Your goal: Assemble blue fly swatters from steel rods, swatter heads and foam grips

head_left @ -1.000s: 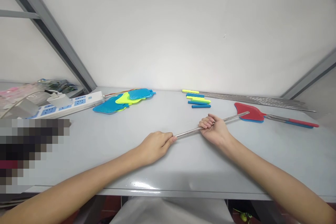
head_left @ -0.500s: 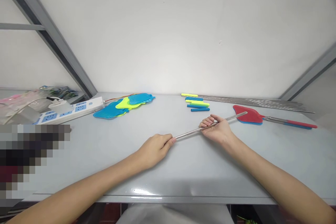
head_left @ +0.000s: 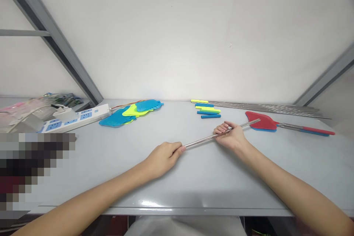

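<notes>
Above the grey table, both hands hold one thin metal rod (head_left: 200, 141) that slants up to the right. My left hand (head_left: 166, 158) is closed round its lower left end and hides that end. My right hand (head_left: 229, 134), palm turned up, has its fingers curled and its thumb over the rod further along. The rod's bare far tip overlaps a red fly swatter (head_left: 261, 121) in view; whether they touch I cannot tell. Under the red swatter lies a blue one (head_left: 265, 130). Nearest beyond my right hand are several blue and yellow-green handle sleeves (head_left: 210, 116).
Blue and yellow-green swatter heads (head_left: 116, 118) lie overlapped at the back left. Beside them runs a white power strip (head_left: 94, 113) with plugs and cables. Several loose metal rods (head_left: 276, 108) lie along the wall at the back right. Grey metal posts (head_left: 69, 44) flank the table.
My right hand has shifted slightly to the right along the rod. My left hand keeps its grip; the view has tilted a little.
</notes>
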`<action>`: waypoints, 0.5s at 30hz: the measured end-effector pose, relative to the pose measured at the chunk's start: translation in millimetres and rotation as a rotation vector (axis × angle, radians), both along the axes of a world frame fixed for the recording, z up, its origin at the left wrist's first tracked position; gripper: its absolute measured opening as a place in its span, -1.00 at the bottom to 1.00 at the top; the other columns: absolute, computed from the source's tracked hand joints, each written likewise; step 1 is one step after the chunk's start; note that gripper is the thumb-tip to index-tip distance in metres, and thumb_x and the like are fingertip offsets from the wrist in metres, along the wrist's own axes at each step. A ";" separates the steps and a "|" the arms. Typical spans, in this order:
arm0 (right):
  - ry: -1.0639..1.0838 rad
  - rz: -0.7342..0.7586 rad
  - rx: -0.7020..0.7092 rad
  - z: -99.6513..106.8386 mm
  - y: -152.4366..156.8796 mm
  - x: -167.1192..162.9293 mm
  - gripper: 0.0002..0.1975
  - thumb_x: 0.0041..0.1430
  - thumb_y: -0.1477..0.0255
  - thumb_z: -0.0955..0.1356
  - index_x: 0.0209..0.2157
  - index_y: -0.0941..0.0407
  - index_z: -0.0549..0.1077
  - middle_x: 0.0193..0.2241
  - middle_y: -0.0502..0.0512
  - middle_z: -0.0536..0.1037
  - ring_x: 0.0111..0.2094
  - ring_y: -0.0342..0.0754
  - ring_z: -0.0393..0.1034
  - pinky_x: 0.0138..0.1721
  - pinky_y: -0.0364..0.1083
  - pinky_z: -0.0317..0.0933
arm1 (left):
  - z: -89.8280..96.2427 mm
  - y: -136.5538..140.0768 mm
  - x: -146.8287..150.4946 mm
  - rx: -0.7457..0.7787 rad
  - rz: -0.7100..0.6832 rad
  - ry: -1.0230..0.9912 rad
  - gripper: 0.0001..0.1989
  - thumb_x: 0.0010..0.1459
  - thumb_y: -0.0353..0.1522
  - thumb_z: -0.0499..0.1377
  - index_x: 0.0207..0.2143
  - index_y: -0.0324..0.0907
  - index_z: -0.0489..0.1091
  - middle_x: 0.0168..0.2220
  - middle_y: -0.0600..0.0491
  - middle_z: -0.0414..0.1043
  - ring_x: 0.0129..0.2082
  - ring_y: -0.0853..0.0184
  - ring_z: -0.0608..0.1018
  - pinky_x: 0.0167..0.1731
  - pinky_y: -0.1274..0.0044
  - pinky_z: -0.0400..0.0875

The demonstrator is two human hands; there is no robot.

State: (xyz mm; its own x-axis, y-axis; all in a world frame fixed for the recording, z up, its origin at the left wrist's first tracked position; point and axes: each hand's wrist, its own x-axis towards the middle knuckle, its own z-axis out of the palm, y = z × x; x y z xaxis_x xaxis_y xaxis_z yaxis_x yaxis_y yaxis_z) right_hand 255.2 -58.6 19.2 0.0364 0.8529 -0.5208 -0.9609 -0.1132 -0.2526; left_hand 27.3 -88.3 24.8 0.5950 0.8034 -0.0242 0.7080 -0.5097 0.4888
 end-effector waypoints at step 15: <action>0.017 -0.030 0.057 4.2 6.2 18.7 -0.78 -0.18 0.56 0.14 -0.66 0.12 -0.12 -0.80 -0.13 -0.10 -0.79 -0.25 -0.18 -0.79 -0.22 -0.24 | -1.4 -0.3 -0.7 0.048 0.007 -0.034 -0.66 0.15 -0.21 -0.26 -0.56 -0.17 0.08 -0.62 0.15 0.13 -0.58 0.44 0.24 -0.55 0.60 0.08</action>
